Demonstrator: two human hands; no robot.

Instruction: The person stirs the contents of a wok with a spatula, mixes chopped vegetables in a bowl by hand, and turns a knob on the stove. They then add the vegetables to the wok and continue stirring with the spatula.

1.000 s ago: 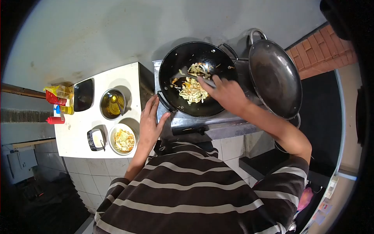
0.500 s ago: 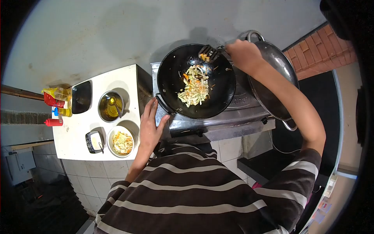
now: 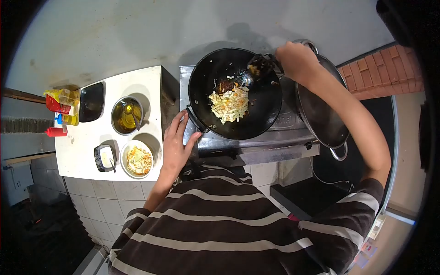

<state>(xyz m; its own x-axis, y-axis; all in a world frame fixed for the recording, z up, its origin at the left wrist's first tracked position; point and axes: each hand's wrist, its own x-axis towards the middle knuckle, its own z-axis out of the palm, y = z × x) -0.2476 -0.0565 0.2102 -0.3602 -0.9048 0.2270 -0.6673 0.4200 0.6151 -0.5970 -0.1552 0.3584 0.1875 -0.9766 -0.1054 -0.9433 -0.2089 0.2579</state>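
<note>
A black wok (image 3: 261,112) sits on the metal stove, with shredded cabbage and carrot (image 3: 229,104) heaped at its middle. My right hand (image 3: 297,60) is closed on a dark slotted spatula (image 3: 261,66), raised at the wok's far right rim. Bits of yellow food cling to the spatula's blade, which is blurred by motion. My left hand (image 3: 176,144) rests beside the wok's near-left loop handle (image 3: 196,120), fingers stretched out and thumb spread away, fingertips right at the handle.
A second large pan (image 3: 323,110) stands right of the wok. On the white table (image 3: 87,156) at left are a pot of oil with a ladle (image 3: 127,115), a bowl of shredded vegetables (image 3: 139,160), a small black dish (image 3: 105,158), a black tray (image 3: 92,101) and a red bottle (image 3: 56,132).
My right hand and the spatula have moved right, toward the wok's rim. The vegetables are gathered into a tighter heap. My left hand stays by the handle, and the view has shifted slightly.
</note>
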